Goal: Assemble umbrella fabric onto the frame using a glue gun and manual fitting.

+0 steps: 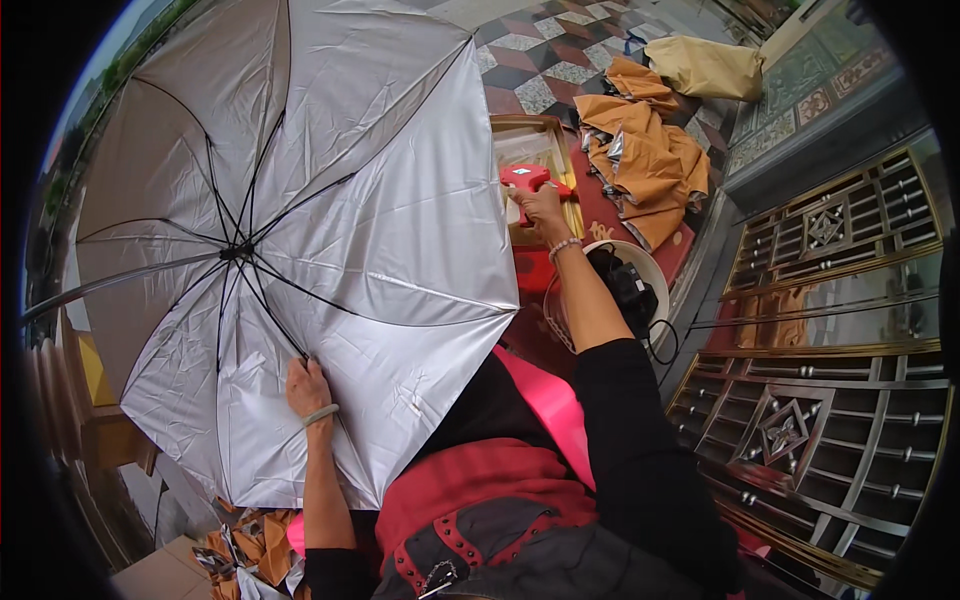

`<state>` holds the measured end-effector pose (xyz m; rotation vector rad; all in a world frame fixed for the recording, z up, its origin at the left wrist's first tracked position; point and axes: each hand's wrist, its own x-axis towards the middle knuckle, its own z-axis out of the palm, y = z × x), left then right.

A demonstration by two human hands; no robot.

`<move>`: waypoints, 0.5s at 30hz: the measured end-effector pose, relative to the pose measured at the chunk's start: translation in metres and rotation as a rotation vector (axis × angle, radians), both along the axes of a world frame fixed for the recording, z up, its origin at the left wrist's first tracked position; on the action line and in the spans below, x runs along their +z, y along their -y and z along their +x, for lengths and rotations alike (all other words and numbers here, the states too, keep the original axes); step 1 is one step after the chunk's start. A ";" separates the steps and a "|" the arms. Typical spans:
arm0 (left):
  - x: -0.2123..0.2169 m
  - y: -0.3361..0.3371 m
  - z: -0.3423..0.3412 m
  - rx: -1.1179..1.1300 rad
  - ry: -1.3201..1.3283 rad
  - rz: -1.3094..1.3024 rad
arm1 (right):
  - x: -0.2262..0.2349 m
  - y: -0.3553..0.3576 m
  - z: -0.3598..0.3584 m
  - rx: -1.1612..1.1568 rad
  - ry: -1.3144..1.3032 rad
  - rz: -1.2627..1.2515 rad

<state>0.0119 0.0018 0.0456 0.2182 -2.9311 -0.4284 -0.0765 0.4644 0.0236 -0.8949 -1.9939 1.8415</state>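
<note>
A large open umbrella (330, 200) with a silver lining and black ribs fills the left and middle of the view, its inside facing me. My left hand (306, 388) grips a rib near the lower edge of the canopy. My right hand (541, 208) reaches forward past the umbrella's right edge and holds a red pistol-shaped tool (527, 180) over a shallow wooden tray (540, 130).
Several folded tan umbrellas (645, 150) lie piled on the red mat beyond the tray. A white bucket (640, 270) with black items stands by my right forearm. An ornate metal gate (830, 330) runs along the right. More tan pieces (250, 550) lie at the lower left.
</note>
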 end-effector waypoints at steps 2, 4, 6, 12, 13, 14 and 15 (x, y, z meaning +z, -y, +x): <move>-0.002 -0.010 -0.005 -0.058 -0.017 0.029 | -0.034 -0.013 0.000 -0.052 -0.006 0.126; -0.002 -0.005 -0.004 -0.079 -0.032 0.033 | -0.045 -0.005 -0.005 -0.068 -0.007 0.227; 0.002 -0.001 -0.001 -0.062 -0.016 0.020 | -0.045 0.004 -0.005 0.097 0.140 0.286; 0.002 0.000 -0.002 -0.079 0.017 0.008 | -0.038 0.004 0.001 0.169 0.315 0.572; 0.000 0.002 -0.003 -0.082 0.022 0.012 | -0.036 0.002 0.004 0.166 0.313 0.591; 0.000 0.003 -0.003 -0.081 0.027 0.015 | -0.034 0.000 0.007 0.166 0.311 0.611; -0.001 0.002 -0.004 -0.083 0.029 0.016 | -0.031 -0.001 0.010 0.167 0.308 0.631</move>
